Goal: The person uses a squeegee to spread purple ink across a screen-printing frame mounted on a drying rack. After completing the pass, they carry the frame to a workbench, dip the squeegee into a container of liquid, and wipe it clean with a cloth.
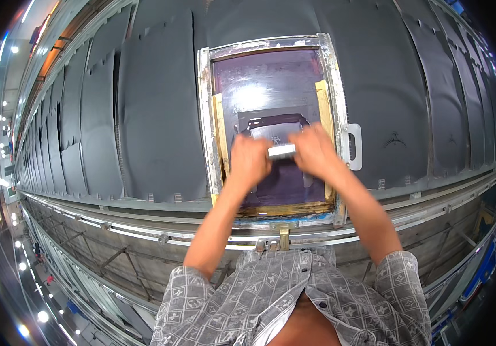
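Observation:
My left hand (251,160) and my right hand (315,151) are both closed around a squeegee, side by side. The squeegee's pale handle (282,151) shows between my fists; its blade is mostly hidden under them. It is over the purple mesh of a screen printing frame (329,86). Just beyond my hands, a band of wet dark ink (275,120) lies across the mesh. Yellowish tape (323,106) runs along the inner sides of the worn, paint-spotted frame. A small figure shows in the mesh between my hands.
Dark sheets (158,109) lie in a row along the long table on both sides. A white handle (354,147) sticks out from the frame's right side. Along the table's near edge runs a metal rail (144,232), with a brass-coloured bracket (284,239) below the frame.

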### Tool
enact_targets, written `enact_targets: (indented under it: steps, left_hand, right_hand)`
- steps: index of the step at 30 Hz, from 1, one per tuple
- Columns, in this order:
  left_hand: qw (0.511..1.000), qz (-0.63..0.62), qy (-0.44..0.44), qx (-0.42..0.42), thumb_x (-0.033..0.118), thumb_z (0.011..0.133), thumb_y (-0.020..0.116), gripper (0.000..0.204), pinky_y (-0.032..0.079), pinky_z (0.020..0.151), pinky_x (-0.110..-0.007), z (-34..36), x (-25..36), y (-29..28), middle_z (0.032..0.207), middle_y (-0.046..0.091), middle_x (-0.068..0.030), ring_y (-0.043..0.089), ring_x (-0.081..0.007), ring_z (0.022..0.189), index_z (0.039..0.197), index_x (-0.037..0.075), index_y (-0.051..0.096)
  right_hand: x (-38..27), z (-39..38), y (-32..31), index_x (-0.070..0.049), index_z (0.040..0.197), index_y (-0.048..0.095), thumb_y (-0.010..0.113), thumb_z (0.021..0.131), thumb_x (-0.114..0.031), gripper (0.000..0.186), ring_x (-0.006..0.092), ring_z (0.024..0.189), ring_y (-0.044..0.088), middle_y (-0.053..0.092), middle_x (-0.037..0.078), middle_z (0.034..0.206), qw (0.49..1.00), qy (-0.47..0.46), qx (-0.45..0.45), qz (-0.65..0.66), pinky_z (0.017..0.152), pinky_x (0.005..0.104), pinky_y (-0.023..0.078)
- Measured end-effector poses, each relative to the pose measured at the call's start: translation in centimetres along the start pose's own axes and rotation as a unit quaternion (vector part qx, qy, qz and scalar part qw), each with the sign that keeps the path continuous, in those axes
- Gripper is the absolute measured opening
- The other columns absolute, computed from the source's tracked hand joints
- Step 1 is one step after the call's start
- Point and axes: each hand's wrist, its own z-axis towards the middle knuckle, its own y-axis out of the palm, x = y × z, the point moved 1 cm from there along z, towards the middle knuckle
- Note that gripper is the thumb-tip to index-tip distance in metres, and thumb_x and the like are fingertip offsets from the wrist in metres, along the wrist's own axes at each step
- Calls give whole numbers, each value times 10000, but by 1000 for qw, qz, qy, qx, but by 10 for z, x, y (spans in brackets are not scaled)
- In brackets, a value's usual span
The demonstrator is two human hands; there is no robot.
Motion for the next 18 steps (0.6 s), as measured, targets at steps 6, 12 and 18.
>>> enact_targets:
  steps: [6,12,18]
  left_hand:
    - [999,-7,40,-19,88,658,781,196,418,746,-412,-19,5,-6,804,699,-55,663,-280,777,841,144,744]
    - [999,36,19,3,217,691,861,228,442,747,-450,77,-21,-27,741,701,-98,677,-318,752,880,132,766]
    - [999,-5,34,-4,88,633,775,176,418,769,-434,-19,9,6,740,671,-88,657,-303,735,787,134,704]
  right_hand:
    - [-15,-16,-3,-72,870,647,762,667,-77,233,322,858,649,677,118,803,1000,-6,4,11,845,438,444]
    - [34,66,-26,-76,816,661,787,721,-121,164,383,781,662,684,167,754,999,25,11,25,772,482,463]
    - [-12,-21,5,-72,868,677,795,677,-108,227,332,897,682,713,137,849,999,22,-26,3,835,472,463]
